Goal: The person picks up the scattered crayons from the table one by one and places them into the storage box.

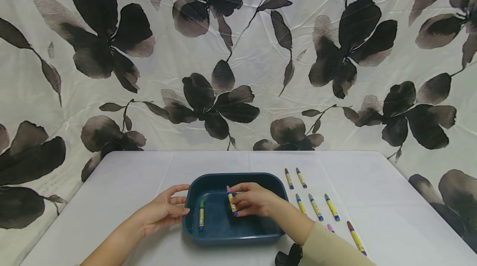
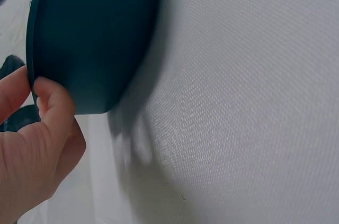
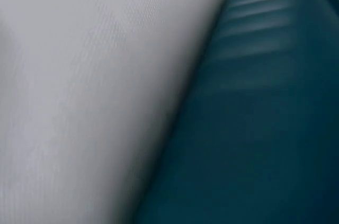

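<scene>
A dark teal rectangular tray (image 1: 232, 239) stands on the white table. At its left side my left hand (image 1: 161, 212) grips the rim; the left wrist view shows thumb and finger pinching the tray's edge (image 2: 95, 38). Over the inside of the tray, my right hand (image 1: 255, 200) holds a pink-tipped crayon (image 1: 232, 201) with a yellow wrapper, tilted slightly. A green crayon (image 1: 201, 216) lies in the left part of the tray. Only the tray's outer wall (image 3: 254, 128) and the table show in the right wrist view, with the right hand hidden there.
Several crayons lie to the right of the tray on the white tabletop (image 1: 134, 183), among them a green one (image 1: 331, 207), a brown one (image 1: 356, 238) and a pink one (image 1: 330, 228) partly covered by the right sleeve (image 1: 328, 245). A floral cloth (image 1: 268, 104) hangs behind the table.
</scene>
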### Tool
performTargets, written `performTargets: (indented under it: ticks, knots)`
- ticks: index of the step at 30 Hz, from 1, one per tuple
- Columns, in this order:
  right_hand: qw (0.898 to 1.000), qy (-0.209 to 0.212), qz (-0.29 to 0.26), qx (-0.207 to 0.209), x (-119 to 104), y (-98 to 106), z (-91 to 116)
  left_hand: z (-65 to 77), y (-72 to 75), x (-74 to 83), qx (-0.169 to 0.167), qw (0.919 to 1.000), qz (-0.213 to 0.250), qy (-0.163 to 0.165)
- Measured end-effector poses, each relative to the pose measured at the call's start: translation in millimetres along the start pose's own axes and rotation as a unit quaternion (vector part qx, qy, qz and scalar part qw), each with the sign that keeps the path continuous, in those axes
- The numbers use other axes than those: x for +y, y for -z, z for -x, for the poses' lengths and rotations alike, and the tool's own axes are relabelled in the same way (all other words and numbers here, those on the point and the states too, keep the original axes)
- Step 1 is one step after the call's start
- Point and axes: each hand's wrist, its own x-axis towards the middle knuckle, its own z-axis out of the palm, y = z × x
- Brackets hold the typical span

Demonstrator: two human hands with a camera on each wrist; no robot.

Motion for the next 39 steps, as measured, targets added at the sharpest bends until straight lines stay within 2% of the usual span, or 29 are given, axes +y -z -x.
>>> performTargets:
  ticks: [16, 25, 31, 39]
  knots:
    - [1.000, -0.017, -0.005, -0.009, 8.5, -14.4, -7.2, -0.4, 2.0, -4.0, 0.000, 1.0000, 0.003, -0.004]
    - [1.000, -0.021, -0.004, -0.002, 8.3, -14.5, -6.6, -0.9, 0.3, -2.3, 0.000, 1.0000, 0.005, -0.001]
    - [1.000, -0.017, -0.014, -0.016, 7.0, -13.6, -6.1, -0.5, 0.5, -0.5, 0.004, 1.0000, 0.003, 0.001]
    - [1.000, 0.000, -0.012, -0.023, -1.4, -3.5, -0.3, 0.0, -0.2, -0.7, 0.004, 1.0000, -0.001, 0.001]
